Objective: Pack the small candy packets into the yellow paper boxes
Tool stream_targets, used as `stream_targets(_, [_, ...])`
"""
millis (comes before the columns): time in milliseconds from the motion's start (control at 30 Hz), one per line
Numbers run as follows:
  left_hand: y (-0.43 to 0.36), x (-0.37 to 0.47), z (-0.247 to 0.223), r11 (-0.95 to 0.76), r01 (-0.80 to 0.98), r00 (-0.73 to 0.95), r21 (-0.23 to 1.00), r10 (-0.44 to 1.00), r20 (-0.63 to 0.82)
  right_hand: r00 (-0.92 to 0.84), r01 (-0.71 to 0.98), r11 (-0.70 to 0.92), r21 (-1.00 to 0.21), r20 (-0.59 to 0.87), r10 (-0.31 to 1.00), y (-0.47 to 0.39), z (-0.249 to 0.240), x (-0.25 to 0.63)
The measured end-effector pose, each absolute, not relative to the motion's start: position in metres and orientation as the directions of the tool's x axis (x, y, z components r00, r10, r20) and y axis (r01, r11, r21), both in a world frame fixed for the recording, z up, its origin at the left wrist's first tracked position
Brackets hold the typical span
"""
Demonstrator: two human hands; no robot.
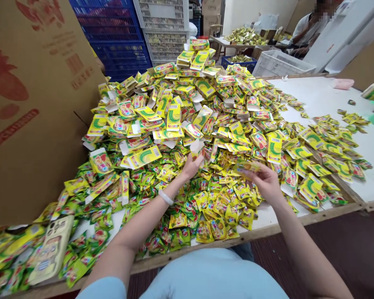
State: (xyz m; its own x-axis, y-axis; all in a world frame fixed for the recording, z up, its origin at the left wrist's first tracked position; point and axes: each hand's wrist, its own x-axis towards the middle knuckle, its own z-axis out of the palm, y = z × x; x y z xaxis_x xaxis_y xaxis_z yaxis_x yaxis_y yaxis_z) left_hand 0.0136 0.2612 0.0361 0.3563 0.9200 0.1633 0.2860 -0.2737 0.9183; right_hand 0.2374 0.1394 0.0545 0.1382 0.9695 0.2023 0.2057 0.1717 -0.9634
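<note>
My left hand (193, 164), with a white band on its wrist, is closed on a small candy box (196, 146) whose white end flap stands open. To its right, my right hand (264, 178) pinches a yellow candy packet (247, 167), slightly blurred, apart from the box. Below both hands lie loose yellow packets (218, 207) and green packets with a red fruit print (165, 236). Behind them rises a big heap of yellow and green printed boxes (173, 116), many with white flaps open.
A large cardboard carton (43, 137) stands at left. A phone in a patterned case (52, 249) lies among packets near the table's wooden front edge (255, 234). Blue crates (112, 41) and white crates (163, 37) are stacked behind. Another person (308, 31) sits at the back right.
</note>
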Motion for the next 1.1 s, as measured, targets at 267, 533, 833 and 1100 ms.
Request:
stream_targets(267, [0.183,0.002,0.068,-0.062,0.096,0.615,0.993,0.788,-0.01,-0.259,0.172,0.401,-0.9,0.351,0.9,0.17,0.117,0.191])
stream_targets(533, [0.164,-0.006,0.067,-0.153,0.311,0.685,0.938,0.72,-0.11,-0.586,0.64,0.527,-0.558,0.089,0.806,0.142,0.13,0.189])
stream_targets(833, [0.141,-0.011,0.047,-0.023,0.301,0.751,0.953,0.622,-0.222,-0.525,0.517,0.612,-0.598,0.343,0.779,0.105,0.074,0.208])
stream_targets(1100, [0.146,0.003,0.045,0.275,0.204,0.872,0.94,0.385,-0.302,-0.38,0.422,0.566,-0.709,0.428,0.82,0.105,0.067,0.206])
